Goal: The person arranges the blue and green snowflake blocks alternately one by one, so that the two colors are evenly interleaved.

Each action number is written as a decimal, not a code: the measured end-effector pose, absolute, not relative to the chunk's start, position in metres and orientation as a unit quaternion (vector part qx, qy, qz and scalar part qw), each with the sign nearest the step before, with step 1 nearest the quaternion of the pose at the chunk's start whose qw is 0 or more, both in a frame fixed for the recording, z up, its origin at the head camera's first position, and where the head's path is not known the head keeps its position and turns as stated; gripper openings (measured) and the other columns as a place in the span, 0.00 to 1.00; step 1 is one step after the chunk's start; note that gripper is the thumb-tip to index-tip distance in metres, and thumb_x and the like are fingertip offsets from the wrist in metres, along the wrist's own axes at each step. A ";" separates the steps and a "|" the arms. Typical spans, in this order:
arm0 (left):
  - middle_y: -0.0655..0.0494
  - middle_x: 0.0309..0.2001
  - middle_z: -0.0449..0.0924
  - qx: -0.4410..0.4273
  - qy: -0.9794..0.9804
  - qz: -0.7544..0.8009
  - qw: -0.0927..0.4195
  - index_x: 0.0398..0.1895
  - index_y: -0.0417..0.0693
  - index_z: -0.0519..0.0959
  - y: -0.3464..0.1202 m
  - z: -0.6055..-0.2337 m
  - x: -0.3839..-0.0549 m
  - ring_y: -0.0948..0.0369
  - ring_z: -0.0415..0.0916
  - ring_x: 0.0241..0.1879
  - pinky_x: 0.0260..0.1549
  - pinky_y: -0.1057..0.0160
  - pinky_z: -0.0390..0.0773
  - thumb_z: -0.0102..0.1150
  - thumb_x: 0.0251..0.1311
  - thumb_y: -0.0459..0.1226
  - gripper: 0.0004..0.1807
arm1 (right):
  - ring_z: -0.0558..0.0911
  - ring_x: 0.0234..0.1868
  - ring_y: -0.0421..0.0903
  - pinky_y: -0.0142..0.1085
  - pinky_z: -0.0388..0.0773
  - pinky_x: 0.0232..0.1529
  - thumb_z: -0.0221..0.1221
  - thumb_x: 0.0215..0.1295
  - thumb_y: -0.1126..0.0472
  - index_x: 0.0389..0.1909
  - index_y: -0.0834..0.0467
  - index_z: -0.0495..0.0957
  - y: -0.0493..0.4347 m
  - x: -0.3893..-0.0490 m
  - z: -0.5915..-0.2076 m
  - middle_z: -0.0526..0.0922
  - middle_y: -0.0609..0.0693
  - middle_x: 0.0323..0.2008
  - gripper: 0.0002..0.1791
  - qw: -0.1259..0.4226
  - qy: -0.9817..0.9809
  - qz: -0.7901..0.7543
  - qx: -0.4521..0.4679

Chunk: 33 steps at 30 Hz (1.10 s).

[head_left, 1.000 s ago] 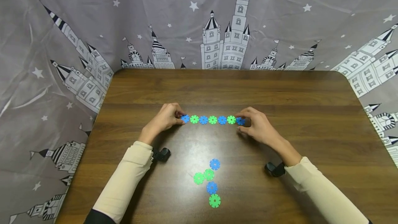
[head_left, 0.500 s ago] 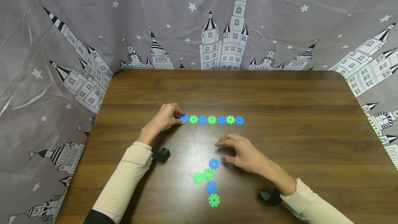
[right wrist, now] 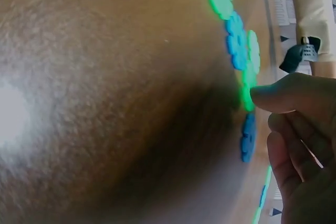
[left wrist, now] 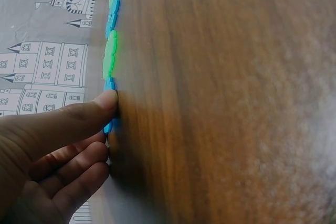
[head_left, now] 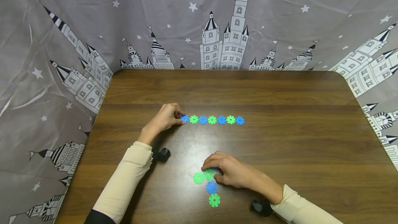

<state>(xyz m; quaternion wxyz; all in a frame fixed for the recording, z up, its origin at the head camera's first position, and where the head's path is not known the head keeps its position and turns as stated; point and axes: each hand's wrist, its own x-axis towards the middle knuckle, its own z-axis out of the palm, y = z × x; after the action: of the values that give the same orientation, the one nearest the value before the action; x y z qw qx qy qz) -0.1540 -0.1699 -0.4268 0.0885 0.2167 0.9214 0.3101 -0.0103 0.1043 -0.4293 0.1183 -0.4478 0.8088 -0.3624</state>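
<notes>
A straight row of notched plastic discs, blue and green by turns, lies across the middle of the table (head_left: pixel 280 141). My left hand (head_left: pixel 166 117) pinches the blue disc (head_left: pixel 185 119) at the row's left end; in the left wrist view the thumb lies over that disc (left wrist: pixel 108 127). Nearer to me, my right hand (head_left: pixel 231 170) hovers low at a loose group, thumb and fingers apart about a green disc (head_left: pixel 208 174). It mostly hides a blue disc (head_left: pixel 214 168) in the head view, which the right wrist view shows just beyond the thumb.
Close by the right hand lie another green disc (head_left: pixel 198 178), a blue disc (head_left: pixel 211 187) and a green disc (head_left: pixel 214 200) at the near end. A grey curtain (head_left: pixel 174 6) printed with castles hangs behind the table's far edge and along its left side.
My right hand has left the blue disc at the row's right end and come down toward me to the loose discs. The left hand keeps its pinch in the same place.
</notes>
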 end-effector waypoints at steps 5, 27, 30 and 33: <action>0.53 0.29 0.79 0.216 0.921 0.312 0.087 0.36 0.35 0.86 -0.170 -0.427 -0.154 0.58 0.76 0.30 0.34 0.61 0.77 0.78 0.43 0.31 0.15 | 0.76 0.53 0.39 0.32 0.72 0.58 0.64 0.54 0.75 0.48 0.57 0.83 0.102 -0.010 -0.433 0.82 0.43 0.47 0.20 0.127 0.811 -0.342 -0.457; 0.53 0.29 0.79 0.213 0.923 0.308 0.088 0.36 0.36 0.86 -0.170 -0.428 -0.154 0.58 0.76 0.31 0.34 0.61 0.77 0.78 0.44 0.32 0.15 | 0.76 0.49 0.38 0.27 0.72 0.53 0.67 0.59 0.66 0.45 0.56 0.83 0.102 -0.010 -0.437 0.80 0.43 0.44 0.12 0.111 0.817 -0.310 -0.474; 0.53 0.30 0.80 0.213 0.923 0.308 0.087 0.36 0.36 0.86 -0.170 -0.428 -0.154 0.58 0.76 0.31 0.34 0.61 0.77 0.78 0.44 0.32 0.15 | 0.75 0.48 0.37 0.26 0.72 0.52 0.66 0.59 0.67 0.44 0.54 0.83 0.102 -0.009 -0.438 0.78 0.42 0.44 0.12 0.097 0.815 -0.307 -0.482; 0.53 0.30 0.80 0.212 0.923 0.309 0.088 0.36 0.35 0.86 -0.170 -0.427 -0.154 0.58 0.76 0.31 0.34 0.61 0.77 0.78 0.44 0.32 0.15 | 0.75 0.47 0.36 0.25 0.72 0.50 0.65 0.59 0.67 0.45 0.54 0.83 0.102 -0.008 -0.438 0.77 0.41 0.44 0.13 0.078 0.810 -0.298 -0.498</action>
<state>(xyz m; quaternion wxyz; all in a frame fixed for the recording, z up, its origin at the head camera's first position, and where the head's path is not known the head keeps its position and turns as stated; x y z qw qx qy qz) -0.1539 -0.1696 -0.4274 0.0880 0.2120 0.9230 0.3088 -0.0084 0.1018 -0.4376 0.0780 -0.4984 0.8103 -0.2981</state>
